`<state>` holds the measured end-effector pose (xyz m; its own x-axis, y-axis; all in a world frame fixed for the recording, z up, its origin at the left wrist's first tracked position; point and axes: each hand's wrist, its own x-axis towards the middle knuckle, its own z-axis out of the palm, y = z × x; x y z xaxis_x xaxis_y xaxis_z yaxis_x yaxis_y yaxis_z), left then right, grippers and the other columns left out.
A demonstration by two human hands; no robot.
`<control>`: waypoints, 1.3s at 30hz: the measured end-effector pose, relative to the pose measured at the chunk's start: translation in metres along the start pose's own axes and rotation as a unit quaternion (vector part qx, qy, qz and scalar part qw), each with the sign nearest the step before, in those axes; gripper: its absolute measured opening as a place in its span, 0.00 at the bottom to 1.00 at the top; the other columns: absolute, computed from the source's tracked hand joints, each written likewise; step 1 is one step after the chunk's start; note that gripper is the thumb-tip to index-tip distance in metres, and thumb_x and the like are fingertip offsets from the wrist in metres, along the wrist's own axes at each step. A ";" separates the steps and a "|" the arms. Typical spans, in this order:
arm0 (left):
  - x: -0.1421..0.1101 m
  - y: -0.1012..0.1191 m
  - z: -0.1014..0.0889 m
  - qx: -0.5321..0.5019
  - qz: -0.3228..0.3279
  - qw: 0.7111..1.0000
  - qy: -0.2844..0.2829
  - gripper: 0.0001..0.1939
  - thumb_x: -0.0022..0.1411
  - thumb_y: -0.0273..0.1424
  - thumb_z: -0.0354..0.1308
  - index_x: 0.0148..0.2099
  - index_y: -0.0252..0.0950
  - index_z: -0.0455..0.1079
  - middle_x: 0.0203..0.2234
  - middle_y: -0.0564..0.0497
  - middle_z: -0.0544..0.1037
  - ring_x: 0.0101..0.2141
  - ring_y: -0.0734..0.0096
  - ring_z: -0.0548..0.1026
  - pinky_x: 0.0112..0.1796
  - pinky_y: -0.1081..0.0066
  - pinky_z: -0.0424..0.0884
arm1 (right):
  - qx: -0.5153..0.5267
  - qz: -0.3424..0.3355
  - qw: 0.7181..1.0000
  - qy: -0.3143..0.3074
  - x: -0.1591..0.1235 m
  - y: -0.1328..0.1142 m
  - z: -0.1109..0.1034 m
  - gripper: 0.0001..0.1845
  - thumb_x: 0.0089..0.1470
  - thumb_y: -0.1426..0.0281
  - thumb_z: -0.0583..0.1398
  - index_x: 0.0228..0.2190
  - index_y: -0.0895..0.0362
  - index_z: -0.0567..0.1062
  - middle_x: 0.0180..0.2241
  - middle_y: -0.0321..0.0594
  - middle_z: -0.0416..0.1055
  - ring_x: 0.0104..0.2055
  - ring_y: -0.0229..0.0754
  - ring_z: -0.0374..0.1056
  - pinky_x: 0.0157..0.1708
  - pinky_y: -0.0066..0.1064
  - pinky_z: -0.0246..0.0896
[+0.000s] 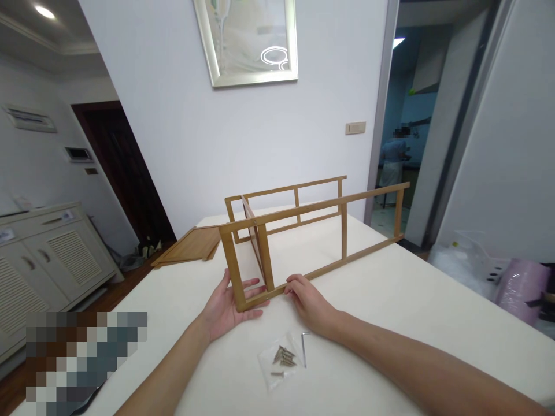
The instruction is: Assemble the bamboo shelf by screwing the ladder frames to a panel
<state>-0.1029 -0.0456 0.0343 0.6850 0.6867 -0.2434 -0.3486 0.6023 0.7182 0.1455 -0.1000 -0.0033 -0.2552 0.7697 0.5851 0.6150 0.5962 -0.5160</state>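
Note:
A wooden rack (346, 231) lies on its side on the white table, its two ladder-like side frames joined by a slim shelf board (254, 238) near the left end. My left hand (224, 309) grips the near lower-left corner, thumb against the end post and fingers spread beneath and behind the rail. At the lower rail, just right of the board's joint, is my right hand (306, 300), fingers curled in a pinch; whatever is between them is hidden. Close in front lie a clear plastic bag with several screws (285, 356) on it and an L-shaped hex key (304, 349).
Flat wooden panels (188, 247) are stacked at the table's far left edge. Beyond the white table (368, 358), plastic-wrapped items (520, 289) sit at the right. A framed picture (255, 81) hangs on the wall, and a person (393, 153) stands in the far room.

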 end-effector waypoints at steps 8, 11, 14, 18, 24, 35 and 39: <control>0.010 0.001 -0.003 -0.029 0.025 0.999 0.036 0.38 0.63 0.48 0.52 0.63 0.23 0.54 0.57 0.26 0.66 0.56 0.39 0.68 0.50 0.48 0.70 | 0.008 0.010 1.000 0.010 0.000 -0.002 0.000 0.12 0.57 0.82 0.51 0.36 0.55 0.68 0.45 0.46 0.65 0.45 0.42 0.65 0.46 0.39 0.65; 0.016 0.003 -0.006 -0.031 0.023 0.999 0.030 0.39 0.62 0.47 0.53 0.63 0.22 0.52 0.57 0.24 0.66 0.56 0.37 0.68 0.51 0.45 0.68 | 0.007 0.017 1.000 0.011 0.001 -0.001 0.000 0.12 0.57 0.82 0.51 0.36 0.55 0.68 0.45 0.46 0.65 0.45 0.42 0.65 0.46 0.40 0.65; 0.025 0.005 -0.011 -0.032 0.010 0.999 0.004 0.37 0.62 0.45 0.54 0.63 0.23 0.52 0.56 0.24 0.67 0.56 0.36 0.68 0.51 0.41 0.66 | 0.008 0.025 1.000 0.012 0.001 0.000 0.000 0.12 0.57 0.82 0.51 0.35 0.55 0.68 0.44 0.45 0.65 0.45 0.42 0.65 0.46 0.40 0.65; 0.041 0.008 -0.018 -0.035 -0.007 0.999 -0.038 0.33 0.61 0.41 0.54 0.62 0.25 0.55 0.55 0.25 0.68 0.55 0.35 0.68 0.50 0.40 0.66 | 0.010 0.026 1.000 0.011 0.000 0.001 0.000 0.11 0.57 0.81 0.51 0.35 0.55 0.68 0.44 0.44 0.65 0.44 0.42 0.65 0.47 0.40 0.65; 0.046 0.005 -0.021 -0.037 0.023 0.998 -0.040 0.29 0.60 0.43 0.54 0.55 0.25 0.60 0.51 0.24 0.70 0.51 0.36 0.72 0.49 0.41 0.66 | 0.008 0.020 1.000 0.008 0.000 0.000 0.000 0.11 0.58 0.81 0.50 0.35 0.55 0.68 0.44 0.46 0.65 0.46 0.42 0.65 0.48 0.40 0.65; 0.035 -0.004 -0.003 -0.040 0.049 0.998 -0.005 0.29 0.61 0.47 0.55 0.52 0.25 0.66 0.47 0.29 0.74 0.49 0.40 0.74 0.46 0.47 0.71 | 0.005 0.006 1.000 0.027 0.001 -0.005 -0.001 0.11 0.59 0.79 0.50 0.37 0.55 0.69 0.47 0.47 0.66 0.48 0.42 0.66 0.47 0.40 0.66; 0.035 -0.008 0.002 -0.041 0.057 0.997 0.014 0.28 0.62 0.48 0.54 0.49 0.26 0.68 0.41 0.33 0.77 0.43 0.46 0.77 0.43 0.48 0.74 | 0.003 0.009 1.000 0.029 0.001 -0.007 -0.001 0.11 0.60 0.78 0.50 0.37 0.55 0.70 0.47 0.47 0.66 0.48 0.43 0.67 0.47 0.40 0.66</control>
<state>-0.0749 -0.0272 0.0218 0.6202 0.7629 -0.1824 -0.4745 0.5501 0.6872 0.1419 -0.1032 0.0018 -0.2009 0.7654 0.6114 0.6148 0.5844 -0.5296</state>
